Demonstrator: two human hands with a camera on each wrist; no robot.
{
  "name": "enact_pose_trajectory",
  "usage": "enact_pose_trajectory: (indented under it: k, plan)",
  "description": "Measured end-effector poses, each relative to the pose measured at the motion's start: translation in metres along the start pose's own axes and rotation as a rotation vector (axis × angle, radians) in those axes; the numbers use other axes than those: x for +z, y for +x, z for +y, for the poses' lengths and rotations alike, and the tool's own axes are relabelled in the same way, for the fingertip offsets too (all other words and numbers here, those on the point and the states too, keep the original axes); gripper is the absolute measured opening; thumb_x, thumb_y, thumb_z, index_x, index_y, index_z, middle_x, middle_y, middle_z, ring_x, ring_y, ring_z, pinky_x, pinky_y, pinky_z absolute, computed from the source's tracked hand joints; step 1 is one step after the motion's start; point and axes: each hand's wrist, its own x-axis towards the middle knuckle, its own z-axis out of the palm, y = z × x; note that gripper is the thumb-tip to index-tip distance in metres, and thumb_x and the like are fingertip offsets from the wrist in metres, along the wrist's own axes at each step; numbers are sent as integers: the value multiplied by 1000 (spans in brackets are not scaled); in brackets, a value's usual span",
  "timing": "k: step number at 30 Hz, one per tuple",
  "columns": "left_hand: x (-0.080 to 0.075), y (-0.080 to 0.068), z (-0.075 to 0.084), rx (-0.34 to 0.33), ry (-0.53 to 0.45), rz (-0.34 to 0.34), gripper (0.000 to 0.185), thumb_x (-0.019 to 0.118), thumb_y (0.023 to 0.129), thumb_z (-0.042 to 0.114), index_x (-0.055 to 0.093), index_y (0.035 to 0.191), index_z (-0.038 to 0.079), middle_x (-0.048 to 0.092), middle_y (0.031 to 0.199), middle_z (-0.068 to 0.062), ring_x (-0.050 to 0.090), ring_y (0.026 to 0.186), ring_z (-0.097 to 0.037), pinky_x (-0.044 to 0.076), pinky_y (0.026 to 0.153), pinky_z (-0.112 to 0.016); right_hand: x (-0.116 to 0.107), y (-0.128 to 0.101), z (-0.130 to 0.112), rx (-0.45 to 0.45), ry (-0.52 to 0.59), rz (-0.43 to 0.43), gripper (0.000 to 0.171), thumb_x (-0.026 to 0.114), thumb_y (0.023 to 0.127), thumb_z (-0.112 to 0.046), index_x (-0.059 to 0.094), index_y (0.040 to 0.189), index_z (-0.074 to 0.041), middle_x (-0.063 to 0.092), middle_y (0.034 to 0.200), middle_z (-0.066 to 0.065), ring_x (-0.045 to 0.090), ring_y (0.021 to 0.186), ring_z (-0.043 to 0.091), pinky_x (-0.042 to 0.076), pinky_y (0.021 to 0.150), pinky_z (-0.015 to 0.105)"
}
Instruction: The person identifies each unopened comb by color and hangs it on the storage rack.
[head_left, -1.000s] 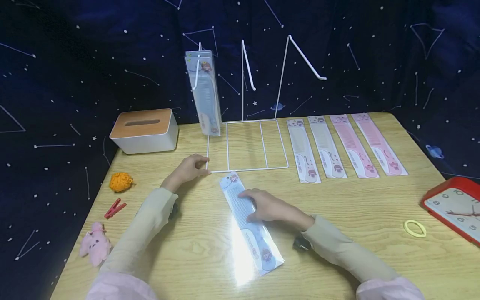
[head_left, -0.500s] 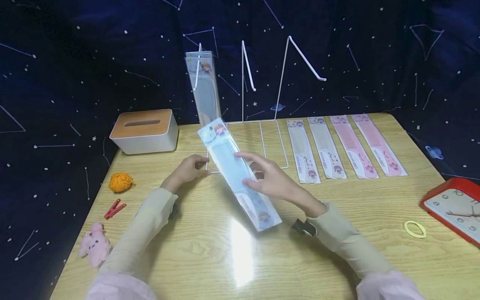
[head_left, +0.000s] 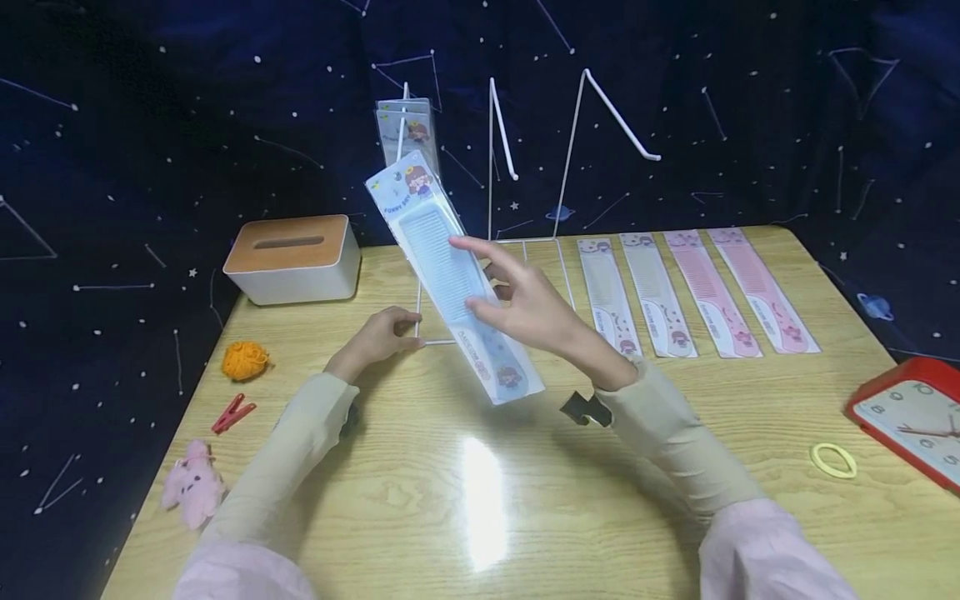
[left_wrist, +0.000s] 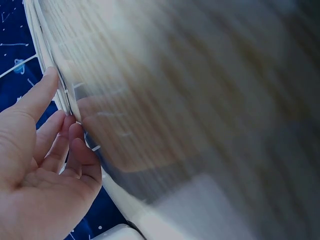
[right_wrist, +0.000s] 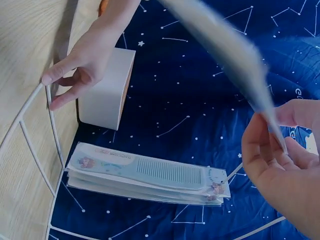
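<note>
- The right hand (head_left: 525, 308) pinched a pale blue plastic comb in its clear printed sleeve (head_left: 448, 275), lifted off the light wooden table (head_left: 525, 500) and tilted, top end toward the hanging combs.
- The left hand (head_left: 372, 340) rested at the front left corner of the white wire display rack (head_left: 491, 167), fingers loosely curled against the wire.
- More blue packaged combs (head_left: 407, 129) hung from the rack's left hook.
- Four white and pink packaged combs (head_left: 693, 292) lay side by side right of the rack.

left wrist: table (left_wrist: 210, 90) blurred | right wrist: held comb pack (right_wrist: 225, 55) blurred, perhaps moving
</note>
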Motion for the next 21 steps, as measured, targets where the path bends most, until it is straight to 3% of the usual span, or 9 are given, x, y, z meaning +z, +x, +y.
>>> enact_pose_trajectory:
  k: [4, 9, 12, 21]
  plan:
    - [0, 1, 0, -2, 5, -9, 55, 72, 85, 19, 52, 132, -3, 55, 121, -16, 45, 93, -24, 41, 83, -36, 0, 6, 6, 10, -31, 4, 65, 57, 82, 12, 39, 142, -4, 47, 135, 19, 61, 98, 30, 56, 73, 32]
    - [0, 1, 0, 4, 3, -10, 54, 71, 85, 18, 52, 131, -3, 54, 127, -18, 47, 99, -27, 42, 91, -41, -1, 25, 21, 36, -41, 11, 61, 59, 84, 9, 40, 141, -4, 50, 128, 18, 59, 95, 26, 55, 71, 31]
    - [0, 2, 1, 8, 8, 4, 54, 72, 85, 18, 53, 130, -4, 54, 126, -19, 48, 100, -28, 42, 92, -42, -2, 42, 31, 69, -15, 13, 60, 59, 86, 7, 40, 141, -6, 47, 131, 16, 58, 97, 26, 54, 73, 33]
    - [0, 0, 3, 8, 19, 3, 54, 72, 84, 18, 53, 129, -5, 56, 120, -18, 47, 87, -23, 41, 76, -32, -5, 87, 61, 143, 2, 40, 62, 61, 86, 4, 39, 143, -9, 48, 127, 18, 55, 108, 29, 50, 87, 34]
